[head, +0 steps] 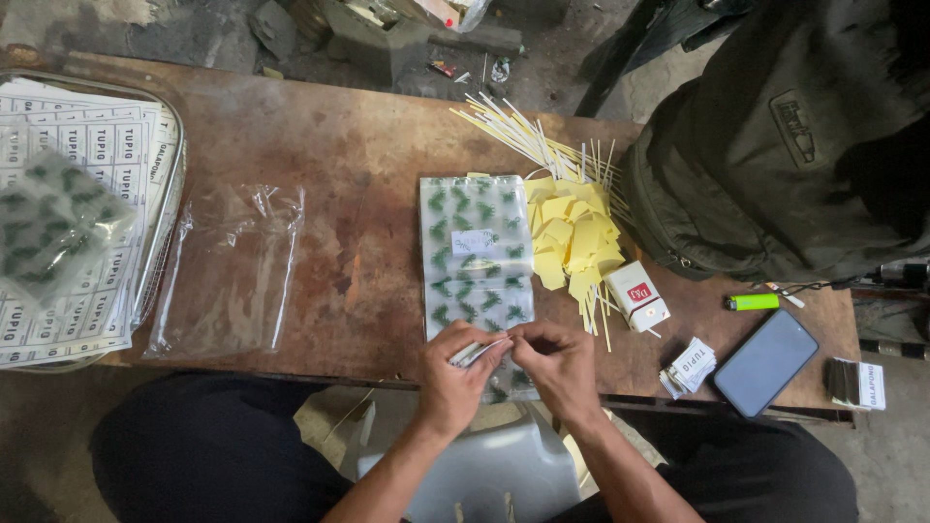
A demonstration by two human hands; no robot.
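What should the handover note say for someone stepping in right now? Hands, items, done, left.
Left hand: grip on a small stack of paper labels at the near table edge.
Right hand: fingertips pinching the same stack.
Both are over a clear bag with green print. Yellow tags and white strips lie to the right, loose labels beside the phone.
Done: cannot tell.
Left: tags and strips still loose on the table.

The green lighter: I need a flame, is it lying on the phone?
No, the green lighter lies on the bare wooden table, apart from the phone.
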